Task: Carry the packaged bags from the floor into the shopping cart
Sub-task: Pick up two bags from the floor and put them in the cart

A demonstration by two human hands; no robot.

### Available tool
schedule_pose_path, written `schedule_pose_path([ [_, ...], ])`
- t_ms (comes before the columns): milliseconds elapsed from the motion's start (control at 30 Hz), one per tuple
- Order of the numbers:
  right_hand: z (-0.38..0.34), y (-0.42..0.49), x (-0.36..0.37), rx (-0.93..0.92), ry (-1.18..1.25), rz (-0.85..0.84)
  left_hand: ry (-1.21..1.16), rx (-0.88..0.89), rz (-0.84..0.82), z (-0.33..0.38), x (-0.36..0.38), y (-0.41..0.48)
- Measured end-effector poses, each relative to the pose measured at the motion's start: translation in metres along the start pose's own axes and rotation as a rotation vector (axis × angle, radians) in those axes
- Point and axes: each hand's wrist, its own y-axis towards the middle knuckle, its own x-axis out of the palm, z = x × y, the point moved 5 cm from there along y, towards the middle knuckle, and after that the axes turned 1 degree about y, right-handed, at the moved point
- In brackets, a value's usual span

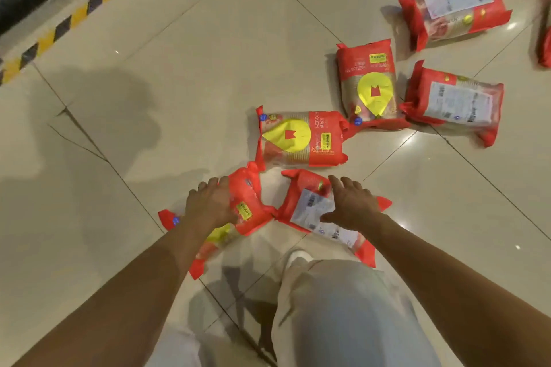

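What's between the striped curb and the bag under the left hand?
Head view: only bare floor tiles between striped curb and the bag under the left hand.

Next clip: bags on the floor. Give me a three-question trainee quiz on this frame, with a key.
1. True or false: a shopping cart is in view.
2. The bag under the right hand shows which face up? A) yellow emblem B) white label C) plain red
3. Leaving out that bag and the one under the left hand, how many bags lie wholly in view on the floor?
Key: 1 false; 2 B; 3 four.
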Motion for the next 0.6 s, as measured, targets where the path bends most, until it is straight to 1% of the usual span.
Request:
schedule_pose_path([
  [67, 0.003, 0.025, 0.015, 0.012, 0.012, -0.027, 0.023, -0.022, -0.026, -0.013, 0.017, 0.024],
  [133, 0.008, 0.063, 0.037, -0.018, -0.007, -0.015, 0.043, -0.019, -0.033, -0.021, 0.038, 0.061],
  [167, 0.008, 0.064, 0.038, -0.02, -0.018, -0.036, 0.017, -0.035, -0.071, -0.022, 0.041, 0.063],
  [233, 0.008, 0.086, 0.048, -0.055, -0.05, 0.004, -0.033, -0.03, -0.087, -0.028, 0.054, 0.086],
  [267, 0.008, 0.087, 0.05, -0.049, -0.039, -0.025, -0.083, -0.024, -0.131, -0.03, 0.057, 0.089],
  [367, 0.013, 0.098, 0.054, -0.034, -0.014, -0.047, -0.222, 0.029, -0.164, -0.031, 0.065, 0.104],
  [467, 0.01, 0.094, 0.056, 0.002, 0.001, -0.021, -0.319, 0.038, -0.09, -0.033, 0.071, 0.097],
  [567, -0.004, 0.067, 0.057, 0.004, 0.02, 0.032, -0.379, 0.002, 0.028, -0.04, 0.072, 0.066],
  [600, -0.012, 0.041, 0.046, 0.008, 0.03, 0.067, -0.413, -0.021, 0.076, -0.046, 0.064, 0.04],
])
